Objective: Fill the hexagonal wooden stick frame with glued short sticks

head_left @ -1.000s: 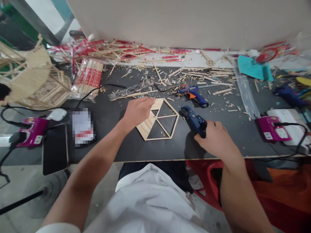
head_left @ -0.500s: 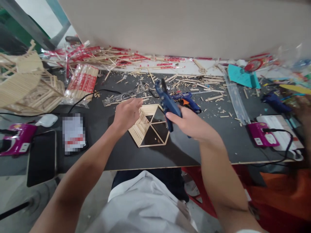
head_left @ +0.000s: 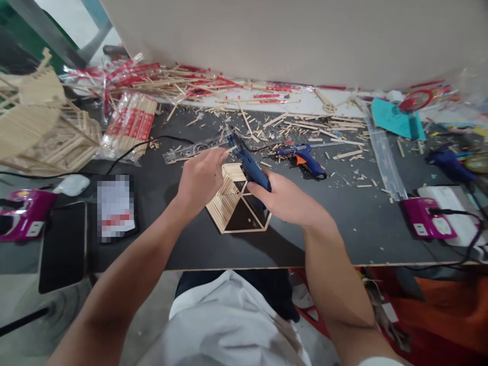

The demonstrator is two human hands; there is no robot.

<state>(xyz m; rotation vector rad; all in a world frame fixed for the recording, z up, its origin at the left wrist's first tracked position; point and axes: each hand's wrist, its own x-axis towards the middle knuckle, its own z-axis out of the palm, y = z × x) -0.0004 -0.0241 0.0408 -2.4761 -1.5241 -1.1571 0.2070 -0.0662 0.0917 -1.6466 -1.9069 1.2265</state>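
Note:
My right hand (head_left: pixel 287 198) is closed round the blue handles of a cutter (head_left: pixel 249 165). The cutter's jaw end points up and to the left. Pinched in my left hand (head_left: pixel 202 175) is a thin wooden stick (head_left: pixel 231 150), whose short visible end reaches the cutter's jaws. Below both hands, a hexagonal frame of wooden sticks (head_left: pixel 244 232) lies on the dark table. Rows of sticks fill its left and upper-left sections, while dark tabletop shows through the lower ones. My right hand and the cutter cover part of its right side.
Wood scraps (head_left: pixel 324 122) litter the back of the table. A blue glue gun (head_left: pixel 305 157) lies behind my right hand. Bagged chopsticks (head_left: pixel 131 122), a stick-built model (head_left: pixel 41 122) and phones (head_left: pixel 63 249) are at left. A purple power strip (head_left: pixel 427 218) sits at right.
My right hand has brought the cutter left and slightly down, tilting it more, to the stick at my left hand's fingertips. The view has shifted slightly.

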